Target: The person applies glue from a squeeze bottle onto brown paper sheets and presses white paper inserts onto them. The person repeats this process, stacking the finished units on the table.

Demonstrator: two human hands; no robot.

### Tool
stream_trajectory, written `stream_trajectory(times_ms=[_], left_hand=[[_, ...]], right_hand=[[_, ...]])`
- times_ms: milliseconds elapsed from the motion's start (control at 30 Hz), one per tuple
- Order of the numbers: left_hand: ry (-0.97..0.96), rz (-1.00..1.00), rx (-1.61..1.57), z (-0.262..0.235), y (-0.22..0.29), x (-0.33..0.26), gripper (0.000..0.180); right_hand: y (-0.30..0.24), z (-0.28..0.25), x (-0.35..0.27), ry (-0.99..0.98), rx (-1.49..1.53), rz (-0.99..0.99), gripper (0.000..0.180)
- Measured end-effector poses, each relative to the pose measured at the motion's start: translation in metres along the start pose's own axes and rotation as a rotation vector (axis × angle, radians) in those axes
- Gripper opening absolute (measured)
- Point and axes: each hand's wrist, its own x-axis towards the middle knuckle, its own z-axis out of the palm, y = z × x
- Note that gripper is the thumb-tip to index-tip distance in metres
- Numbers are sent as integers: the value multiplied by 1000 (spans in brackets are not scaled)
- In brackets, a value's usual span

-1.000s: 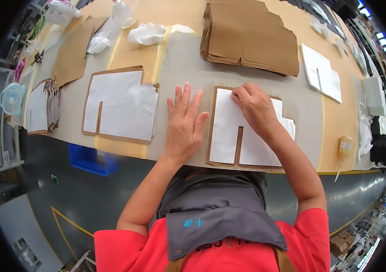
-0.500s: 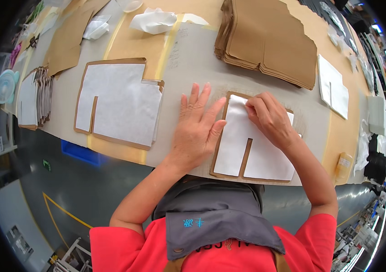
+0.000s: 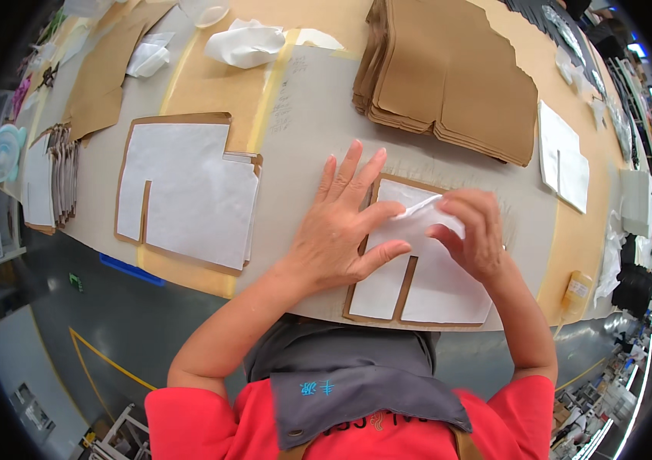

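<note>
In front of me lies a white sheet with a narrow slot, on a slightly larger brown piece whose border shows round it. My right hand, a little blurred, is closed on the sheet's upper part, and a fold stands up between its fingers. My left hand lies open with fingers spread over the left edge; its index fingertip meets the end of the fold. To the left rests a similar slotted white sheet on brown backing, with another layer showing at its right edge.
A thick stack of brown pieces sits at the back. White slotted sheets lie at right, near a yellowish bottle. A bundle of white-and-brown pieces stands far left. Crumpled white paper lies at the back.
The right hand has moved slightly right and down, raising a fold in the white sheet. My left hand has shifted right, its fingers now over the sheet's edge. The view has moved slightly.
</note>
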Motion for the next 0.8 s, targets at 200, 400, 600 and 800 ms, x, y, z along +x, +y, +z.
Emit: stream_trajectory(times_ms=[200, 400, 600, 800], left_hand=[[-2, -11, 20, -1, -2, -3, 31], [88, -41, 20, 4, -17, 7, 32], [173, -24, -2, 7, -21, 7, 29], [166, 18, 99, 10, -19, 7, 26]], right_hand=[[9, -15, 42, -378, 316, 167, 39], [19, -11, 45, -539, 220, 148, 22], [-6, -35, 24, -361, 140, -14, 22], [-65, -79, -28, -333, -21, -249, 15]])
